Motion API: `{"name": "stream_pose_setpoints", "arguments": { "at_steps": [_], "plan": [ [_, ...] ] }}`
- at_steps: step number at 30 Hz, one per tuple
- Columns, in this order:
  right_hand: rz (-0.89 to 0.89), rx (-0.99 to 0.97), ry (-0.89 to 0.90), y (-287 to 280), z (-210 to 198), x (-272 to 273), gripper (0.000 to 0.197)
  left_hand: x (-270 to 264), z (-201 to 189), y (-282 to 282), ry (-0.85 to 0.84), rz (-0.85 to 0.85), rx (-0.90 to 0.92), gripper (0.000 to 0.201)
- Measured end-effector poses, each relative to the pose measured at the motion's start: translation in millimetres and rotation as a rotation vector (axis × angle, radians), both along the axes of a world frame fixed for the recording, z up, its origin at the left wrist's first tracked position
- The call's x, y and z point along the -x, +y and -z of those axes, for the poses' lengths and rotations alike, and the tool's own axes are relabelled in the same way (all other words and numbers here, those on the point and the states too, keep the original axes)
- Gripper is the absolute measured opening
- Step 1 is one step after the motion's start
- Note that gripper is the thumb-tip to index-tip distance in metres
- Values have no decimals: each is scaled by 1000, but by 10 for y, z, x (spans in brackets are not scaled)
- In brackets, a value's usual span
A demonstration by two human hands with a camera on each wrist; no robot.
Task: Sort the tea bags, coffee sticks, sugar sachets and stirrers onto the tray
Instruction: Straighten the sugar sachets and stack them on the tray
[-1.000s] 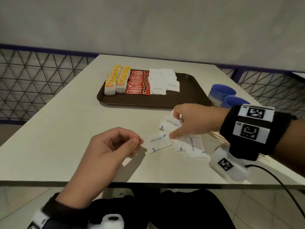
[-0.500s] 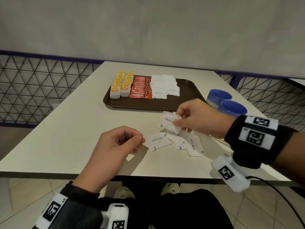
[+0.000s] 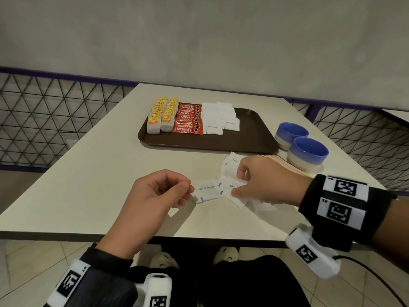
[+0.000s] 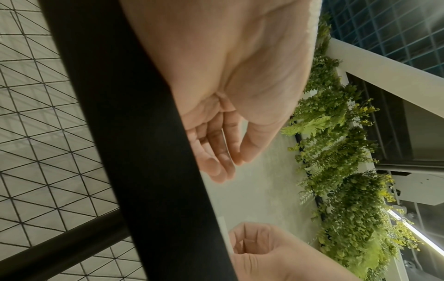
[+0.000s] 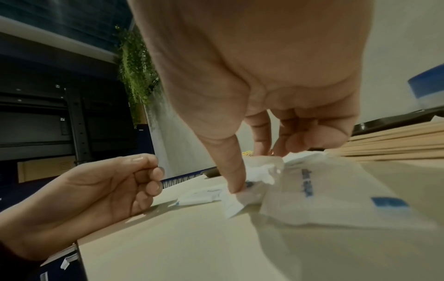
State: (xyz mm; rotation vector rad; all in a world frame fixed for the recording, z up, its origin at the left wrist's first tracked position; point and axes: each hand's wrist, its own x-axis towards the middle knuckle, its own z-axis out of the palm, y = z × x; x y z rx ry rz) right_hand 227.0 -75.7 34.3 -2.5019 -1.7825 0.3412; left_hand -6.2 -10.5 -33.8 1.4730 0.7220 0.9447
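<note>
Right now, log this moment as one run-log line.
right hand: gathering loose sugar sachets on table | left hand: curled, empty | tray: tea, coffee, sugar placed | stirrers: not yet moved

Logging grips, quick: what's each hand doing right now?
Left hand: fingers curled, holding nothing.
Right hand: pinching sugar sachets from the table pile.

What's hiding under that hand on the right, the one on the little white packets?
Under the right hand lie loose white sugar sachets; its fingertips pinch some. Wooden stirrers lie just beyond. The hand covers part of the pile, so the count is unknown.
</note>
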Motion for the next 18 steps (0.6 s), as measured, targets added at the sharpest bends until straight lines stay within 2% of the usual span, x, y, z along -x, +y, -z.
{"name": "stream_pose_setpoints", "arguments": {
  "at_steps": [5, 7, 10, 12, 16, 18],
  "plan": [
    [-66, -57, -1, -6, 50, 33, 28, 1, 4, 14, 12, 2, -19, 13],
    [-67, -108, 78, -15, 63, 45, 30, 5, 12, 20, 9, 7, -19, 12],
    [-76, -207, 293, -64, -6, 82, 33, 10, 1, 8, -4, 5, -20, 10],
    [-114, -242, 485, -135, -86, 114, 26, 5, -24, -11, -17, 9, -16, 7],
    [-162, -189, 854, -278, -27, 246, 18, 8, -58, -47, -6, 110, -4, 33],
    [-152, -202, 977, -298, 136, 326, 14, 24, -77, -47, 21, 163, 3, 32]
  ]
}}
